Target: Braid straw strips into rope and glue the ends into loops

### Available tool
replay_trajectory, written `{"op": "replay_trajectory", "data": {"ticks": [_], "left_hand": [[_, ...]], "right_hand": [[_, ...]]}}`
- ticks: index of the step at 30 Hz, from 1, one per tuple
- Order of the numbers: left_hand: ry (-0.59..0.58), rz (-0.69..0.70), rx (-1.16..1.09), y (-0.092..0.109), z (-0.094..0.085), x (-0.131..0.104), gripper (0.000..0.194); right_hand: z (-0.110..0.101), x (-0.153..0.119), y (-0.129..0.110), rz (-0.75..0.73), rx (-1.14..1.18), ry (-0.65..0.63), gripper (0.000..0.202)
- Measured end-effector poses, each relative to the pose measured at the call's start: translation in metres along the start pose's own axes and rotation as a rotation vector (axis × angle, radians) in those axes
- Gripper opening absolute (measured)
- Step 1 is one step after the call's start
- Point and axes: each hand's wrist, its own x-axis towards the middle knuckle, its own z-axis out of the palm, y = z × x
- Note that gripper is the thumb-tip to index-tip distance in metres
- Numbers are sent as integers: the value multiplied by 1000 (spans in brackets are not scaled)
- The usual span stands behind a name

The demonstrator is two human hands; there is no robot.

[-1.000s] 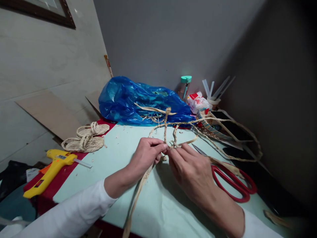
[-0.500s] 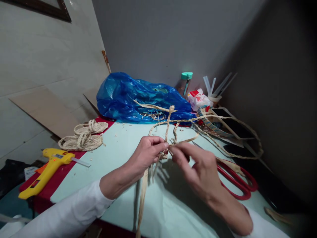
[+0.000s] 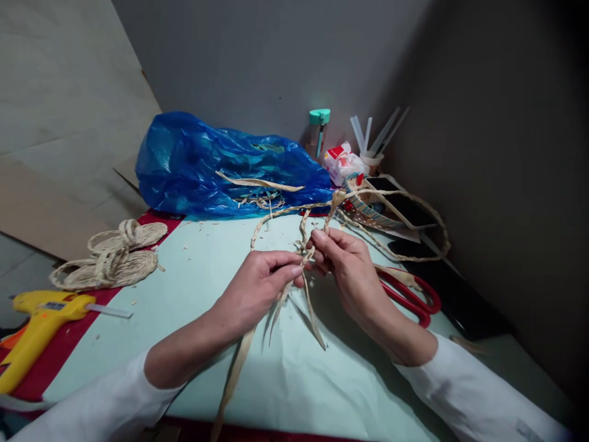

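My left hand (image 3: 255,282) pinches a braided straw cord (image 3: 304,226) where short strands cross, with thumb and forefinger pressed together. Close by on the right, my right hand (image 3: 352,270) is closed around an upright end of the braid, whose tufted tip (image 3: 338,197) sticks up above the fingers. Loose strands (image 3: 313,313) hang below the left fingertips, and a long flat straw strip (image 3: 235,371) trails toward the table's front edge. The cord's long loop (image 3: 444,236) sweeps out to the right. Beneath the fingers, part of the braid is hidden.
Red-handled scissors (image 3: 430,298) lie beside my right wrist. At left are a pair of small woven straw slippers (image 3: 124,267) and a yellow glue gun (image 3: 48,316). Behind are a blue plastic bag (image 3: 179,159), a cup of glue sticks (image 3: 372,161) and a phone (image 3: 409,209).
My right hand has moved from the strands at the left fingertips to the upright braid end, which now leans right. The head view has shifted, so the background sits further left.
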Motion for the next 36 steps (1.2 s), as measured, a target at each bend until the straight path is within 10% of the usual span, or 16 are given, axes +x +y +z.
{"op": "replay_trajectory", "data": {"ticks": [4,11,21,30,36], "left_hand": [[34,-9,-73,1,0,0,15],[65,-8,-209,2,-6,0,20],[64,14,-66,4,-8,-1,19],[410,583,765,1,-1,-8,14],[437,857,1045,-5,2,-9,16]], "right_hand": [[-3,2,1,-10,-52,-20,30],[2,-7,0,169,-38,-408,24],[5,-10,-8,26,-245,-201,23],[3,-5,-4,-47,-270,-35,22],[2,-5,-1,-133,-445,0,22]]}}
